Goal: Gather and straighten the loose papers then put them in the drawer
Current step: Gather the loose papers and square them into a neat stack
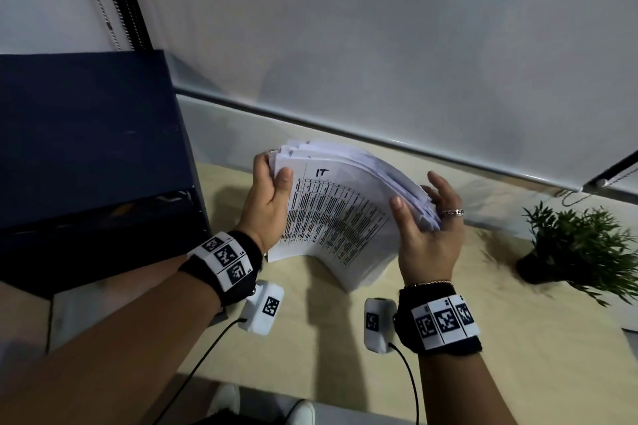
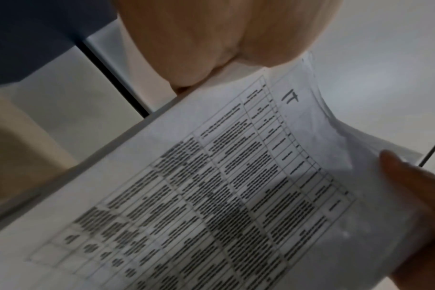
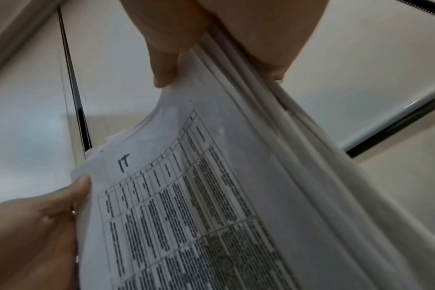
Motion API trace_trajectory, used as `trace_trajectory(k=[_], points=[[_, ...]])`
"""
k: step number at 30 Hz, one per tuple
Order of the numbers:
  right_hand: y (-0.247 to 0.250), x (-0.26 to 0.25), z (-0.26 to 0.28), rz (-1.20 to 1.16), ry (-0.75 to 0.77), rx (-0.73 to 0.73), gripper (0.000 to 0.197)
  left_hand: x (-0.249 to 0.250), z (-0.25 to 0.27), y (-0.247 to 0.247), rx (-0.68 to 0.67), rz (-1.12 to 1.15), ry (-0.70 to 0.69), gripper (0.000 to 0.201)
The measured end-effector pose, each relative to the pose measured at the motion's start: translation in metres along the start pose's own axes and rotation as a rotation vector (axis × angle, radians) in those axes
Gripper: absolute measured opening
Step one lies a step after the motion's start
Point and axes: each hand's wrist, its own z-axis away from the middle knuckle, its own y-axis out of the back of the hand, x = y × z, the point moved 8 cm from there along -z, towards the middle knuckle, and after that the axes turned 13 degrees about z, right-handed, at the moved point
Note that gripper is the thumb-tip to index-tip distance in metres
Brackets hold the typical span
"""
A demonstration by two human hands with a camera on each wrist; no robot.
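Observation:
A thick stack of white papers stands on its lower edge on the light wooden desk, bowed and fanned at the top. Its front sheet carries a printed table and a handwritten "IT". My left hand grips the stack's left edge, thumb on the front sheet. My right hand holds the right edge, thumb in front and fingers spread behind. In the right wrist view the papers show several uneven sheet edges. The dark blue drawer unit stands at the left, its front hidden.
A small potted green plant stands on the desk at the right. White roller blinds with bead chains cover the window behind. White shoes show below the desk's near edge.

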Motion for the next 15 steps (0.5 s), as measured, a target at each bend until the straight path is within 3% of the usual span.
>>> trace_trajectory(k=[2,6,9,15], points=[[0.0,-0.006,0.0,0.014,0.048,0.025,0.039,0.012,-0.003,-0.002,0.008,0.073,-0.027,0.03],[0.0,-0.01,-0.001,0.077,0.126,0.087,0.003,0.035,-0.009,-0.01,0.009,0.079,-0.087,0.035],[0.003,-0.01,-0.001,0.077,0.106,0.173,0.014,0.046,-0.013,-0.013,0.045,0.051,-0.15,0.027],[-0.01,-0.023,0.001,0.118,0.164,0.198,0.01,0.046,-0.021,-0.009,0.222,0.036,-0.202,0.01]])
